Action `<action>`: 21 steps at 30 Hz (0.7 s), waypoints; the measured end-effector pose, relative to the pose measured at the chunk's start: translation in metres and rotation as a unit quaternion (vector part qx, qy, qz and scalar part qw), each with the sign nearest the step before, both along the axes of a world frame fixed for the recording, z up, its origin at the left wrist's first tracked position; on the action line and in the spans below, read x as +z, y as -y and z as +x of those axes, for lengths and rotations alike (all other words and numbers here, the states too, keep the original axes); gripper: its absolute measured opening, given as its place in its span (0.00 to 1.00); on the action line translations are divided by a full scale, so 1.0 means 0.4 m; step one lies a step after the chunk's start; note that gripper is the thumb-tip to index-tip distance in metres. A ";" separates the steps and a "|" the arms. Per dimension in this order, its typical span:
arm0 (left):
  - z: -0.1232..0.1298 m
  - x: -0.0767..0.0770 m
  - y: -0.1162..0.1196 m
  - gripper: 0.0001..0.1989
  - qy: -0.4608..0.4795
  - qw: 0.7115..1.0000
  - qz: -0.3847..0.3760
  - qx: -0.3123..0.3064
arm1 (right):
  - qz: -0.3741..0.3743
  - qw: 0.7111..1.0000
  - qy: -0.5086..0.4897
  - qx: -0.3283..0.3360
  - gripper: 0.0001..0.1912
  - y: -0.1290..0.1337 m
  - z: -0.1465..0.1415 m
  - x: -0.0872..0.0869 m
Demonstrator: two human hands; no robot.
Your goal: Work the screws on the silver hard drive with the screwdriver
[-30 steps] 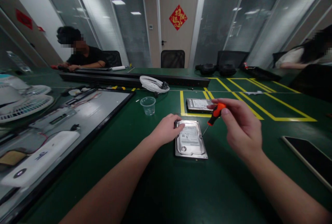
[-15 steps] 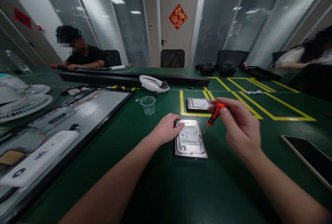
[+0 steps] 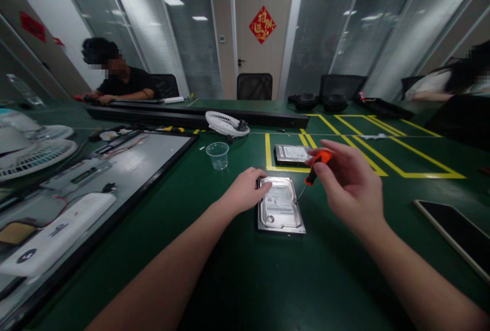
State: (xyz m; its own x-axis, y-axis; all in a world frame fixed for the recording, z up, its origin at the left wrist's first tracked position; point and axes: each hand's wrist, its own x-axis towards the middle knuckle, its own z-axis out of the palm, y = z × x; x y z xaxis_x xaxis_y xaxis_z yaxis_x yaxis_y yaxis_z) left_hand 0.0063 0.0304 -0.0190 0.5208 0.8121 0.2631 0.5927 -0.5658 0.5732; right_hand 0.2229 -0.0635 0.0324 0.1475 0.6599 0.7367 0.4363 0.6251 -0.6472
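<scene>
A silver hard drive lies flat on the green table. My left hand grips its upper left edge, thumb on the top face. My right hand pinches the orange and black handle of a screwdriver, which leans to the right. The screwdriver's tip touches the drive near its right edge. Behind the screwdriver lies a second hard drive, inside yellow tape lines. A clear plastic cup stands to the left, beyond my left hand.
A large panel with a white device fills the left side, beside white fan parts. A phone lies at right. A white fan guard and long black bars lie farther back. Two people sit across the table.
The fingers of my right hand have shifted slightly on the screwdriver handle, the thumb moving a little left. My left hand and the drive stay in place.
</scene>
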 end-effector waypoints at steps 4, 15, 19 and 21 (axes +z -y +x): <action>0.000 0.005 0.001 0.15 0.000 1.000 -0.005 0.001 | 0.001 1.000 -0.001 0.014 0.17 0.006 -0.004 0.005; -0.003 0.015 0.007 0.16 -0.008 1.000 -0.007 0.004 | 0.001 1.000 -0.007 -0.010 0.13 0.006 0.003 0.006; -0.001 0.010 0.005 0.16 -0.010 1.000 -0.003 0.002 | 0.010 0.999 0.008 -0.034 0.13 -0.001 0.011 0.000; 0.000 0.007 0.003 0.16 -0.009 1.000 0.003 0.001 | 0.008 0.999 0.017 -0.030 0.14 -0.001 0.011 0.000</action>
